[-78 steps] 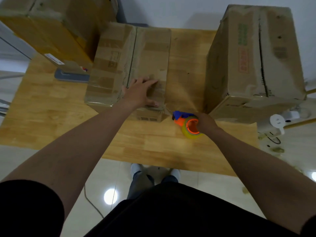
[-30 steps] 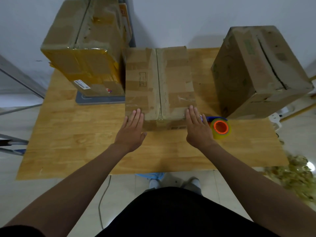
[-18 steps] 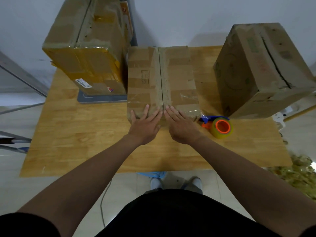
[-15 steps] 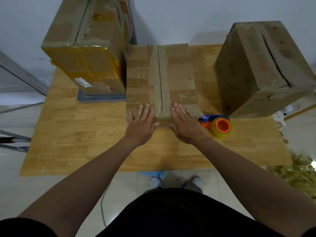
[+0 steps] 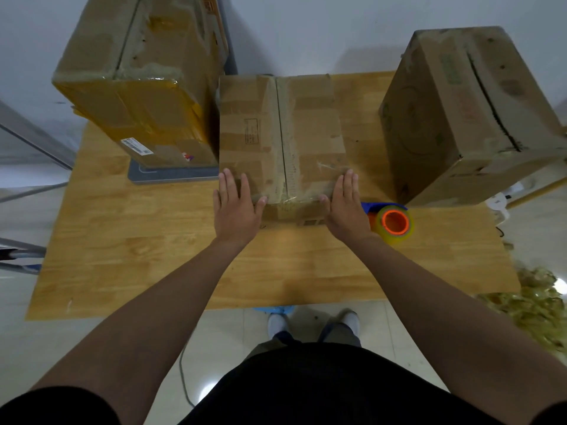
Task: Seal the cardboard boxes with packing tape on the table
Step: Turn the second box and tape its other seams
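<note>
With both palms flat on near edge of middle box (image 5: 280,139), left hand (image 5: 234,210) at left corner, right hand (image 5: 345,207) at right corner, neither grasps anything; fingers spread, pressing tape down. Seam runs lengthwise away from me, midway between hands. Tape dispenser (image 5: 391,220) lies on table (image 5: 153,240) just right of right hand; that hand nearer for pickup. Unsealed box (image 5: 472,111) far right, likely next.

On the table (image 5: 153,256), the middle box (image 5: 282,130) sits between two larger boxes, tape dispenser (image 5: 392,222) beside its near-right corner.
</note>
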